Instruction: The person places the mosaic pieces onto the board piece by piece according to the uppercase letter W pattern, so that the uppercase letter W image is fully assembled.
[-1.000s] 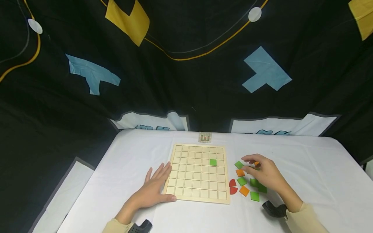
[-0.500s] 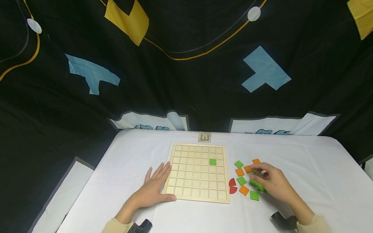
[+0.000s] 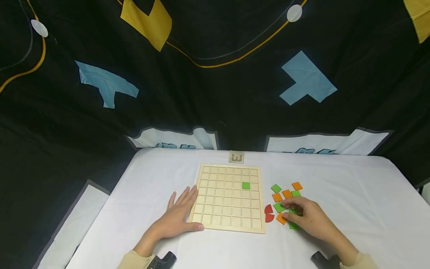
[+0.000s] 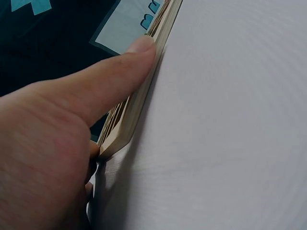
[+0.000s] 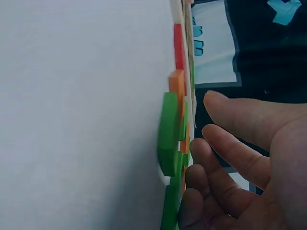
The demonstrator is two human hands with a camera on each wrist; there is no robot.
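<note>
A square wooden grid board (image 3: 227,202) lies on the white table with one green tile (image 3: 246,185) in a cell toward its upper right. My left hand (image 3: 176,221) rests spread at the board's left side, its thumb (image 4: 141,45) on the near-left edge. To the right of the board, my right hand (image 3: 311,218) hovers low over a loose group of green and orange square tiles, fingers bent and apart from the thumb. Nothing sits between them in the right wrist view. Its fingertips are close to a green tile (image 3: 278,207) and an orange tile (image 3: 281,219). Several green tiles are partly hidden beneath it.
Two red quarter-round pieces (image 3: 269,218) lie by the board's right edge. A small card with a grid pattern (image 3: 236,157) is behind the board. More orange tiles (image 3: 297,185) lie beyond the right hand. A black curtain (image 3: 235,104) hangs behind the table.
My right hand has moved from the far end of the tile group back toward me, uncovering orange tiles and a green one. My left hand has stayed in place.
</note>
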